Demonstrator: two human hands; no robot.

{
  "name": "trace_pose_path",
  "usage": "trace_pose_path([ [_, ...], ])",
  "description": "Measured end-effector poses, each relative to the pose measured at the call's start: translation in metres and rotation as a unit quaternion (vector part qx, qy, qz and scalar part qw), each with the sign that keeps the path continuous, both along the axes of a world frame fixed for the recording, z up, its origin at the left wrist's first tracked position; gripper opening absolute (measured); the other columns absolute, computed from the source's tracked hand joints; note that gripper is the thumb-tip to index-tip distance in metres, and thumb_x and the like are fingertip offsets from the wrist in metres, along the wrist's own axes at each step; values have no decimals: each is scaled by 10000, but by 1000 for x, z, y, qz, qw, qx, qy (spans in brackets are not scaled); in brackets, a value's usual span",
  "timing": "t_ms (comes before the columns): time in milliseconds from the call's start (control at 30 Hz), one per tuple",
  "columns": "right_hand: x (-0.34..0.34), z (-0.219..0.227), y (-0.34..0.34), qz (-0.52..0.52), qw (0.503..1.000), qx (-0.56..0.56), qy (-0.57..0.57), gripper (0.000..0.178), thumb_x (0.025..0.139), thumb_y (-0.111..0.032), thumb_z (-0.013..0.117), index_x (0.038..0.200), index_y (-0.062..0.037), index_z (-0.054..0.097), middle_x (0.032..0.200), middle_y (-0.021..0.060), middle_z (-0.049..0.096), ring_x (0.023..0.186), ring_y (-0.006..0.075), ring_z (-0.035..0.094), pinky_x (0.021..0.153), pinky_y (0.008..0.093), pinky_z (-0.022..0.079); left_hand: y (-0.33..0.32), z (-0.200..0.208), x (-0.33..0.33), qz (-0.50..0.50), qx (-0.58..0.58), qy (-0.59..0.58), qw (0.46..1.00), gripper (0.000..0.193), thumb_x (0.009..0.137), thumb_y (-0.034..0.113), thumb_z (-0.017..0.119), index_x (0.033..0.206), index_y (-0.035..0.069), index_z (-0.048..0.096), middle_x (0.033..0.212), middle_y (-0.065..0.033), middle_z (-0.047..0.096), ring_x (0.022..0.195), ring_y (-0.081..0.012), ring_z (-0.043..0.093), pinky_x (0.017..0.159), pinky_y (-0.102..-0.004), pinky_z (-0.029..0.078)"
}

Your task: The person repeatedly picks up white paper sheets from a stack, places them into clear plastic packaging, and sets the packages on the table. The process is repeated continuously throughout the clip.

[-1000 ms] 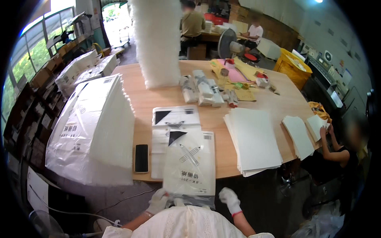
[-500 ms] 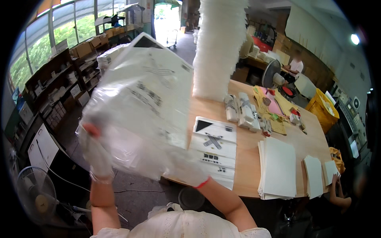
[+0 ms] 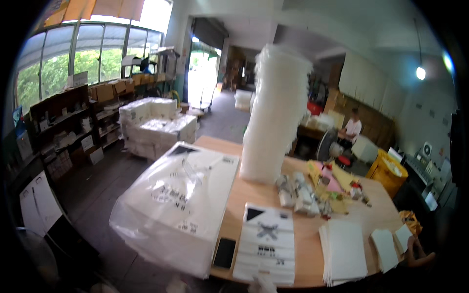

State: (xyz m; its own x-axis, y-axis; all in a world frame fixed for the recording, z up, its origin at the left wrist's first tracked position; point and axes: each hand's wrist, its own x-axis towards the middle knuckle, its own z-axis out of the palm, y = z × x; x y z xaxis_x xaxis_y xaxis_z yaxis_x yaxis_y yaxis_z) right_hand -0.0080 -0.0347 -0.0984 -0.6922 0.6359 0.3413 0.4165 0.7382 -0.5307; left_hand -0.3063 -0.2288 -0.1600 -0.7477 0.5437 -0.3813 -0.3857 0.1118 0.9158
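Observation:
A large white pack in loose clear plastic (image 3: 181,195), with black print, lies at the table's left side, its wrap hanging past the edge. To its right are a dark phone (image 3: 224,253) and a flat white printed sleeve (image 3: 266,244). My right hand (image 3: 263,284), in a white glove, shows blurred at the lower edge, by the sleeve's near end. What seems to be my left hand (image 3: 179,284) is a faint smear below the pack. The fingers of both are too blurred or cut off to read.
A tall stack of translucent white sheets (image 3: 276,117) stands on the table. Wrapped bundles (image 3: 298,195) and piles of white sheets (image 3: 344,251) lie to the right. Another person's hand (image 3: 415,249) touches the rightmost pile. Plastic-wrapped bales (image 3: 156,127) stand on the floor.
The plastic-wrapped pack has come down from both my hands onto the table's left side. My hands have drawn back to the lower edge. The view has tilted up, and the phone now shows.

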Motion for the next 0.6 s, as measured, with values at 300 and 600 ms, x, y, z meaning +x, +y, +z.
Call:
trace_pose_path([
  [300,76,-25,-28,-215,520,-673,480,97,884,-244,541,919,-155,558,757,24,535,698,189,540,723,412,473,183,72,120,-457,45,604,651,247,873,222,473,1068,128,592,947,-151,577,819,-295,550,708,-388,462],
  [600,111,0,-109,-420,526,-563,480,240,908,-216,506,1099,-71,512,811,45,553,666,159,559,652,350,510,240,40,160,-461,-9,643,611,228,762,323,568,777,110,650,970,-108,595,983,-319,491,922,-435,334],
])
